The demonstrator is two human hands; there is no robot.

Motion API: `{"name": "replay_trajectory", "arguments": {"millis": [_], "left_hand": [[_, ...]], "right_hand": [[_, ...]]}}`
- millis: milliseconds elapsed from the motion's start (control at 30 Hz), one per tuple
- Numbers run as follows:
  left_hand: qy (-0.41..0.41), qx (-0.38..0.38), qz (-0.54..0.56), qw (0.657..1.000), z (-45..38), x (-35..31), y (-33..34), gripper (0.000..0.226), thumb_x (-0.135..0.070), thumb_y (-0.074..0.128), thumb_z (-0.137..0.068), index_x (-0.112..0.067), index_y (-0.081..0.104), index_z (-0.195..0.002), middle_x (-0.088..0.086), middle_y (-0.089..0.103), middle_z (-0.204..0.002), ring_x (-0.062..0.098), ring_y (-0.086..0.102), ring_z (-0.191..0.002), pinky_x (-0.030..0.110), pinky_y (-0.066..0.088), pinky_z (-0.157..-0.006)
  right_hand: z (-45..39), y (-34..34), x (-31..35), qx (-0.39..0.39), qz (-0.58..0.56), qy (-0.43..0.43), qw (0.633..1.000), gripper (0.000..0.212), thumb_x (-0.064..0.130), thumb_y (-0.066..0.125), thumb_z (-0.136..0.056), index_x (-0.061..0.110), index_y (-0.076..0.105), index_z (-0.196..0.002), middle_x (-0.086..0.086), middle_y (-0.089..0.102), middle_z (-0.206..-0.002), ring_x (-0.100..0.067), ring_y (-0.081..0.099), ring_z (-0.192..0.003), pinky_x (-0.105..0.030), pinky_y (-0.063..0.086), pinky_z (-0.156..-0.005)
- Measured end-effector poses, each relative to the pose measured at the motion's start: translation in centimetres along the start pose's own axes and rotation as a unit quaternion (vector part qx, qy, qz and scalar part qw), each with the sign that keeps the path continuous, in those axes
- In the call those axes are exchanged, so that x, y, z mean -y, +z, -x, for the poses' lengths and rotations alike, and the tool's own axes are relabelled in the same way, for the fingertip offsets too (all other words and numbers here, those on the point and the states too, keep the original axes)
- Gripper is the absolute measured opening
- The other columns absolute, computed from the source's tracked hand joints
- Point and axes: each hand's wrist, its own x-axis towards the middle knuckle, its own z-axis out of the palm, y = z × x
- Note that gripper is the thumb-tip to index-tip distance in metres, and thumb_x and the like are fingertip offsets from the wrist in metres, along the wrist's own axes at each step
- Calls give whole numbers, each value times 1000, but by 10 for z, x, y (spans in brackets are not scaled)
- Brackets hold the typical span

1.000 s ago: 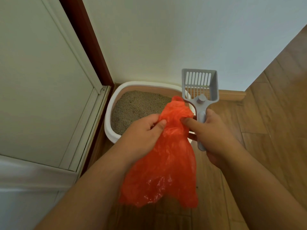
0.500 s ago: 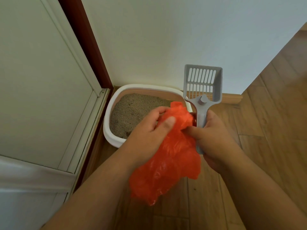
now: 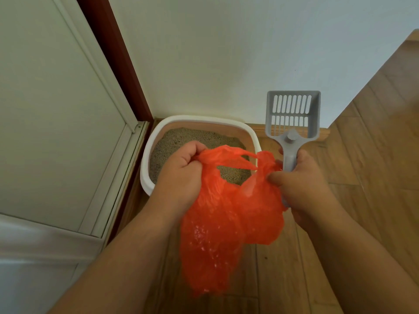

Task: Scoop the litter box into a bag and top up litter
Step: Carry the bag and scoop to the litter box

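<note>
An orange plastic bag [image 3: 222,227] hangs between my hands above the wooden floor. My left hand [image 3: 181,175] grips one side of its top, with a handle loop stretched across to the other side. My right hand [image 3: 301,184] pinches that other side while also holding the handle of a grey slotted litter scoop [image 3: 292,116], which points upward. Behind the hands, in the corner, sits a white-rimmed litter box [image 3: 204,120] filled with grey-brown litter [image 3: 181,139]. The bag and my left hand hide the box's near part.
A white wall [image 3: 226,53] stands directly behind the litter box, with a wooden skirting board at its foot. A pale door panel [image 3: 45,109] with a dark red-brown frame [image 3: 113,55] fills the left. Wooden flooring [image 3: 374,155] extends to the right and toward me.
My hands have moved apart, pulling the bunched top of the bag open so a handle loop and a gap now show. The scoop stays upright in my right hand.
</note>
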Motion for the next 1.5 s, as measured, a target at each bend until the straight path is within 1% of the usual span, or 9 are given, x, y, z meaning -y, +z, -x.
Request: {"name": "replay_trajectory", "arguments": {"millis": [100, 233, 333, 500, 700, 800, 967, 1333, 1500], "left_hand": [[-57, 22, 36, 998, -2, 2, 4, 12, -28, 52, -85, -24, 63, -89, 3, 62, -77, 22, 56, -70, 41, 45, -66], [-11, 30, -38, 999, -2, 2, 3, 34, -56, 69, -83, -24, 59, -83, 0, 64, -75, 18, 65, -71, 40, 55, -69], [36, -12, -119, 992, -5, 0, -5, 27, -47, 65, -94, -26, 57, -78, -15, 52, -60, 0, 48, -53, 26, 42, -56], [9, -70, -87, 994, -14, 11, -27, 15, -41, 54, -101, -45, 63, -89, -17, 62, -65, 6, 59, -57, 37, 50, -57], [10, -32, -45, 998, -11, 4, -13, 23, -32, 50, -105, -38, 70, -95, -13, 55, -63, 3, 49, -53, 17, 42, -44], [8, -4, -47, 999, -8, 3, -7, 22, -36, 50, -105, -38, 70, -95, -19, 53, -57, 3, 49, -54, 26, 42, -55], [-4, 21, 25, 999, -2, -5, -3, 19, -36, 55, -103, -40, 73, -97, -13, 73, -86, 11, 71, -83, 46, 60, -81], [62, -44, 62, 995, -2, -9, -10, 20, -29, 51, -106, -33, 70, -108, -6, 71, -80, 7, 67, -71, 21, 54, -58], [73, -70, 41, 994, -5, -7, -12, 26, -22, 47, -108, -45, 59, -109, -8, 73, -96, 10, 73, -80, 29, 60, -64]], "right_hand": [[-2, -3, -1, -9, 33, -5, 999, 31, -6, 66, -85, 21, 52, -88, -7, 63, -87, -24, 65, -76, -50, 60, -71], [-4, -1, -4, 1, 82, -17, 997, 32, -2, 69, -83, 25, 54, -92, -7, 65, -96, -28, 67, -86, -53, 61, -75], [-8, -6, -7, -22, 108, -30, 993, 30, -2, 67, -83, 21, 55, -98, -8, 64, -98, -29, 66, -87, -52, 61, -75], [-13, -17, -15, -30, 229, -69, 971, 20, -7, 60, -82, 5, 56, -98, -12, 60, -89, -27, 62, -78, -41, 55, -61], [-7, -2, -15, -34, 302, -146, 942, 16, 1, 56, -75, 11, 44, -74, -5, 56, -86, -35, 57, -87, -42, 47, -73], [2, 4, -13, -19, 304, -174, 936, 16, 8, 60, -80, 18, 46, -79, 2, 58, -96, -28, 56, -97, -43, 47, -77], [10, 21, -25, 156, 106, -117, 975, 42, 8, 64, -88, 32, 62, -122, 13, 72, -109, -4, 67, -102, -38, 56, -88], [16, 22, -21, 299, 118, 30, 946, 22, 21, 60, -98, 24, 55, -119, -9, 71, -111, -23, 74, -92, -52, 63, -77], [14, 24, -24, 298, 126, 65, 944, 30, 26, 66, -89, 23, 56, -117, -12, 71, -111, -30, 73, -99, -56, 61, -84]]}}
